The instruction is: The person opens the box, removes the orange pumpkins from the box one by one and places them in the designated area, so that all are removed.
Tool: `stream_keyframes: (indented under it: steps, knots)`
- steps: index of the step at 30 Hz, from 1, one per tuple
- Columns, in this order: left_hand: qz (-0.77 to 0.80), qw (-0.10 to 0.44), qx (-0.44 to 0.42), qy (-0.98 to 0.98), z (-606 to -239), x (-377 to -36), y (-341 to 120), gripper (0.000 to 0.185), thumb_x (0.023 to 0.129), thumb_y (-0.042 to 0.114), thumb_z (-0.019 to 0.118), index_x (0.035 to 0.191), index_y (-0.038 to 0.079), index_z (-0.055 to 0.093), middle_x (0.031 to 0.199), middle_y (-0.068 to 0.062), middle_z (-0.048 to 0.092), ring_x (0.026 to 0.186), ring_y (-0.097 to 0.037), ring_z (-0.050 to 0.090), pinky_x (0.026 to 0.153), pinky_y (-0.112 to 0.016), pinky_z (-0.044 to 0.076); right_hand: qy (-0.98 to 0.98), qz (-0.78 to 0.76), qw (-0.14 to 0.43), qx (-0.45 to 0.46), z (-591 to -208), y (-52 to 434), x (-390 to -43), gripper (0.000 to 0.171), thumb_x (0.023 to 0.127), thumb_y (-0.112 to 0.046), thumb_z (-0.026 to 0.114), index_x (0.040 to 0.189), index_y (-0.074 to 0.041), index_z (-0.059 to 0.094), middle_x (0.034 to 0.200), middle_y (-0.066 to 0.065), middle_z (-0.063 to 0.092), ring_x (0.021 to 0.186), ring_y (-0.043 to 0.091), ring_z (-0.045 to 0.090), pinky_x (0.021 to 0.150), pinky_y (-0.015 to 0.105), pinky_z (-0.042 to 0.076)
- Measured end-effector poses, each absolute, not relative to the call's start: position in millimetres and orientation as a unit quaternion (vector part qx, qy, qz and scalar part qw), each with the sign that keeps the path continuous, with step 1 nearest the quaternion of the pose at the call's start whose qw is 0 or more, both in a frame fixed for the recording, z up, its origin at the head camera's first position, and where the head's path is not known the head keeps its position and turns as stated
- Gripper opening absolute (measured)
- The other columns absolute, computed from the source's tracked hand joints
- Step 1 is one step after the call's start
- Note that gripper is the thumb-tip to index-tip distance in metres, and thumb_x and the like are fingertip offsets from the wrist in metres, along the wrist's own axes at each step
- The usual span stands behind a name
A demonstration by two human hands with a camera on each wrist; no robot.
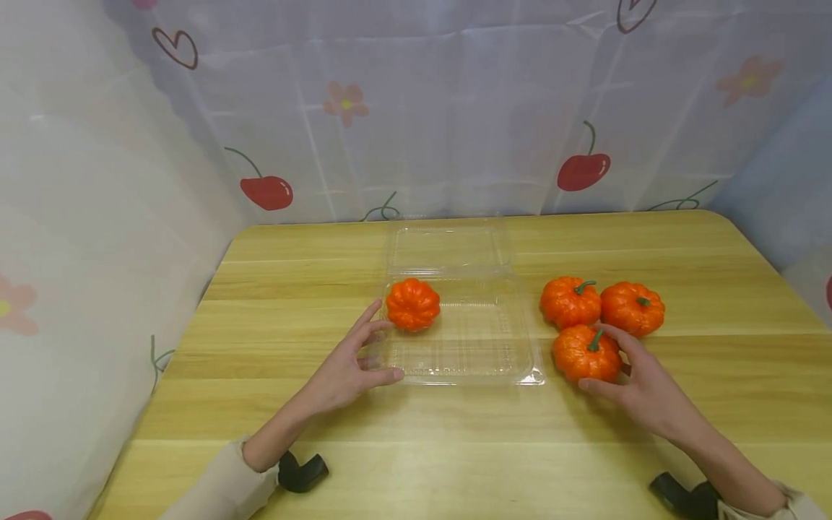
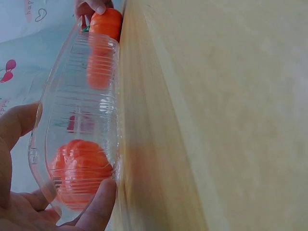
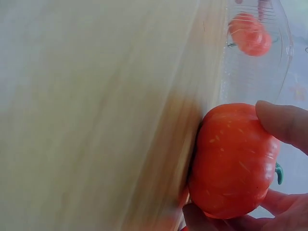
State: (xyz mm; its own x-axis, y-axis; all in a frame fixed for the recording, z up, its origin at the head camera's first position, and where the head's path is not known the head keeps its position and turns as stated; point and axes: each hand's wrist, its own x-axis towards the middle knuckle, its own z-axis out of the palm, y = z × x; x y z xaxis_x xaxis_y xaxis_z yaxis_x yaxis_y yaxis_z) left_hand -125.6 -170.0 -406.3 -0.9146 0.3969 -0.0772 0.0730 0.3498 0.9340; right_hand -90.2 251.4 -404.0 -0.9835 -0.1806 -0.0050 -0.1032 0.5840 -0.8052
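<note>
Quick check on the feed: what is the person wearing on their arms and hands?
Both hands, left hand and right hand, are bare: no gloves or rings visible. Pale beige sleeves are pushed up the forearms. A black camera mount sits by each wrist.

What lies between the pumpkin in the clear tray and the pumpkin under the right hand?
In the head view, only the tray's empty clear floor and right rim, then bare table, separate the tray pumpkin from the held pumpkin.

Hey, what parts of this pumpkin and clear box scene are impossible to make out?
- Left wrist view: right hand cut off by the top edge.
- Right wrist view: held pumpkin stem mostly hidden behind its body.
- Head view: whether left hand touches the clear box is unclear through transparent plastic.
</note>
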Motion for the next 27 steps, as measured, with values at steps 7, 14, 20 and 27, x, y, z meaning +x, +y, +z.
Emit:
stream_keyframes:
  steps: [7, 14, 20, 27]
  knots:
    - [0.556, 0.148, 0.143, 0.805, -405, -126, -169, 0.072, 0.082, 0.019, 0.082, 0.142, 0.003, 0.046, 0.164, 0.008, 0.006, 0.140, -0.034, 0.032, 0.103, -0.047, 0.044, 0.890, -0.448, 0.052, -0.076, -403, 251, -89, 0.080, 0.083, -0.014, 0.081, 0.145, 0.005, 0.033, 0.146, 0.033, 0.032, 0.130, 0.051, 0.032, 0.094, 0.073, 0.035]
    - [0.557, 0.146, 0.144, 0.805, -405, -126, -169, 0.071, 0.082, 0.018, 0.082, 0.142, 0.003, 0.046, 0.164, 0.008, 0.006, 0.140, -0.034, 0.032, 0.103, -0.048, 0.044, 0.892, -0.442, 0.030, -0.088, -403, 249, -88, 0.084, 0.081, -0.013, 0.083, 0.145, 0.006, 0.031, 0.146, 0.033, 0.029, 0.130, 0.052, 0.031, 0.093, 0.075, 0.033]
    - [0.559, 0.144, 0.145, 0.804, -407, -126, -169, 0.070, 0.082, 0.019, 0.082, 0.141, 0.003, 0.047, 0.164, 0.010, 0.006, 0.140, -0.034, 0.032, 0.103, -0.047, 0.045, 0.888, -0.442, -0.049, -0.113, -399, 247, -83, 0.076, 0.080, -0.006, 0.082, 0.141, 0.004, 0.039, 0.142, 0.022, 0.040, 0.129, 0.030, 0.035, 0.106, 0.032, 0.034]
    - [0.559, 0.147, 0.146, 0.803, -407, -127, -170, 0.072, 0.082, 0.020, 0.082, 0.142, 0.003, 0.046, 0.164, 0.010, 0.006, 0.140, -0.034, 0.033, 0.102, -0.047, 0.045, 0.884, -0.440, -0.090, -0.126, -370, 237, -78, 0.060, 0.085, -0.004, 0.076, 0.139, -0.004, 0.049, 0.134, -0.004, 0.050, 0.121, -0.001, 0.043, 0.095, 0.004, 0.029]
